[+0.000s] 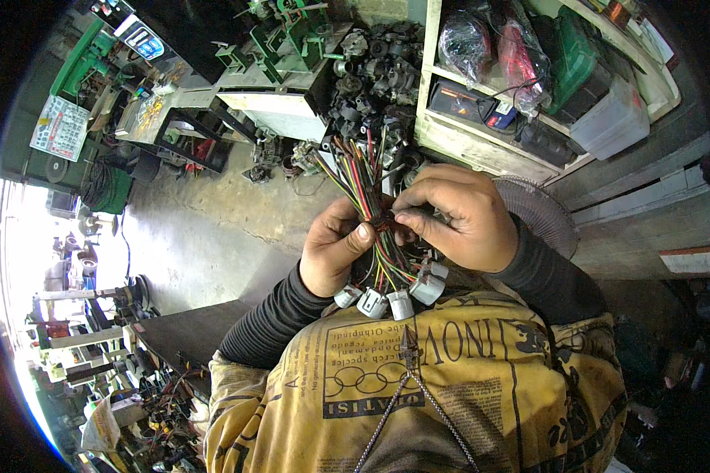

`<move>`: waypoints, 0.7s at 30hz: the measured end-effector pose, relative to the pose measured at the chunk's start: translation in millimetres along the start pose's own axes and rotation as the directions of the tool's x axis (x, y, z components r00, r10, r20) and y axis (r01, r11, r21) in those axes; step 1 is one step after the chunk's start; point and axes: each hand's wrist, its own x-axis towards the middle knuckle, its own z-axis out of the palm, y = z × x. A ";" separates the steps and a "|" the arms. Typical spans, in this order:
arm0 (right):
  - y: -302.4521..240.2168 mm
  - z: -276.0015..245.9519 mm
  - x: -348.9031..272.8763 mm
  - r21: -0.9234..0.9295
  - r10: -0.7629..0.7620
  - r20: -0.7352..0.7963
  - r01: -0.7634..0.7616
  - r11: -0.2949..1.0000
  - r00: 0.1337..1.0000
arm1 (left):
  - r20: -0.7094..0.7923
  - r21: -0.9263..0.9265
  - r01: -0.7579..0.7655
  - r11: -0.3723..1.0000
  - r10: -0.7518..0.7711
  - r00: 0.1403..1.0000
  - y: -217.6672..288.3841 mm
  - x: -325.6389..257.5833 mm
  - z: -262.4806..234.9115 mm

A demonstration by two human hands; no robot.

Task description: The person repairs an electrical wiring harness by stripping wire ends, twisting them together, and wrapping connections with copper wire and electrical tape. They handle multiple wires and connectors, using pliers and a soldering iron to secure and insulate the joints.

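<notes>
We see a bundle of coloured wires [368,206] held near the chest, in the middle of the view. The left hand [333,248] is closed around it, the thumb pressing on top; the right hand [459,217] pinches it with curled fingers at a dark taped part. We judge the bundle light and soft, easy to bend, so it is best taken at the taped part, not by the grey-white plugs [393,298] hanging below. On the far right shelf [481,150] lie shiny plastic bags [493,43] and a green box [577,51]; far left hangs a white printed sheet [60,126].
</notes>
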 end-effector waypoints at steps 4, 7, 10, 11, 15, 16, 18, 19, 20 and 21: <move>-2.3 5.9 -2.2 0.041 0.048 0.002 -0.048 0.998 0.999 | 0.001 -0.032 0.020 0.999 -0.020 1.000 -0.6 1.6 2.8; -4.6 8.5 -5.4 0.043 0.097 -0.008 -0.097 0.994 0.995 | -0.060 0.030 -0.011 0.999 0.013 0.998 -4.1 1.7 5.0; -6.9 7.3 -9.5 0.004 0.150 0.031 -0.150 0.989 0.988 | -0.094 0.167 -0.029 0.986 0.045 0.995 -5.1 -0.9 7.1; -7.6 6.7 -11.2 -0.015 0.163 0.044 -0.163 0.987 0.986 | -0.064 0.289 -0.067 0.955 0.089 0.994 -4.2 -1.2 7.0; -7.1 13.6 -15.7 0.168 0.281 0.053 -0.286 0.943 0.958 | 0.140 0.805 -0.179 0.566 0.112 0.984 11.1 3.9 -1.6; -6.2 15.3 -17.0 0.323 0.341 0.098 -0.354 0.878 0.935 | 0.277 0.872 -0.335 0.357 0.203 0.939 13.8 8.0 -3.4; -3.6 16.4 -20.7 0.584 0.415 0.165 -0.428 0.690 0.895 | 0.493 0.860 -0.511 0.011 0.245 0.835 18.9 10.8 -2.8; -3.8 16.6 -24.1 0.698 0.504 0.258 -0.520 0.493 0.824 | 0.559 0.828 -0.552 -0.097 0.226 0.798 21.7 10.4 -1.9; 2.1 14.9 -22.7 0.720 0.556 0.438 -0.646 0.253 0.706 | 0.622 0.783 -0.588 -0.203 0.200 0.757 23.8 10.2 -1.1; 6.0 13.7 -22.1 0.683 0.563 0.603 -0.730 0.001 0.565 | 0.680 0.725 -0.618 -0.305 0.167 0.714 25.5 9.9 -0.8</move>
